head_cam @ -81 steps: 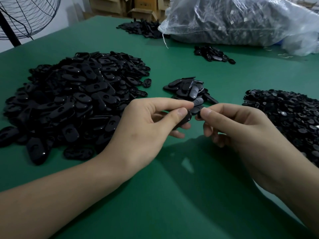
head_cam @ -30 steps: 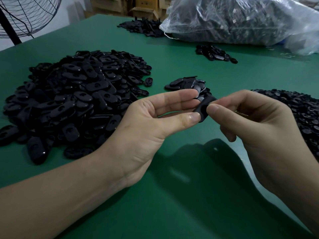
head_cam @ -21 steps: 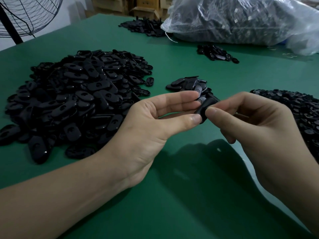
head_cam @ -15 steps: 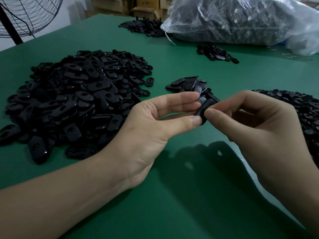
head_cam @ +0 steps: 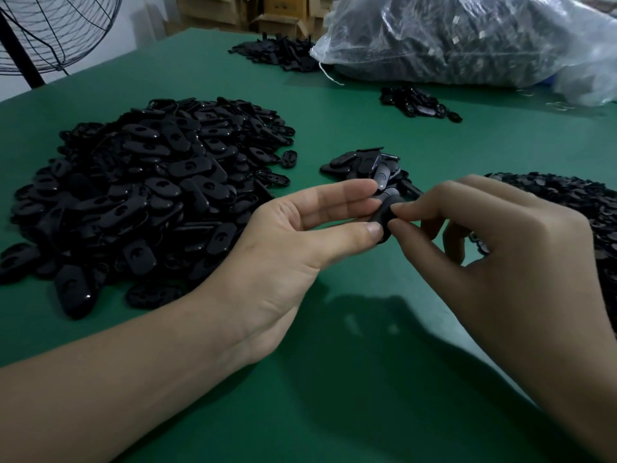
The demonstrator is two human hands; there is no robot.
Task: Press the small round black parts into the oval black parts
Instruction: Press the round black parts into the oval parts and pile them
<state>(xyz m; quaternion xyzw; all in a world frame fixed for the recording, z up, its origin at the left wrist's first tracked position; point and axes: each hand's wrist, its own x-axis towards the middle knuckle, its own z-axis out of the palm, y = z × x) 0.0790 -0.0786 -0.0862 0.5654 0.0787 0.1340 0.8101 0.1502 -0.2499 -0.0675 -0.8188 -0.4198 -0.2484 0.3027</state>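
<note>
I can pass along the table's (head_cam: 334, 412) near edge; the oval pile (head_cam: 150, 195) blocks the left side, the round pile (head_cam: 574, 192) the right edge.

Green table (head_cam: 334, 396), wire fan (head_cam: 56, 28), cardboard boxes (head_cam: 277, 11) behind.

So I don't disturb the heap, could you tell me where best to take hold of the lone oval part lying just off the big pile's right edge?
Probably pinch the lone oval part across its two long sides, coming down from above: it lies flat, and green table shows on both sides, apart from the big pile.
</note>
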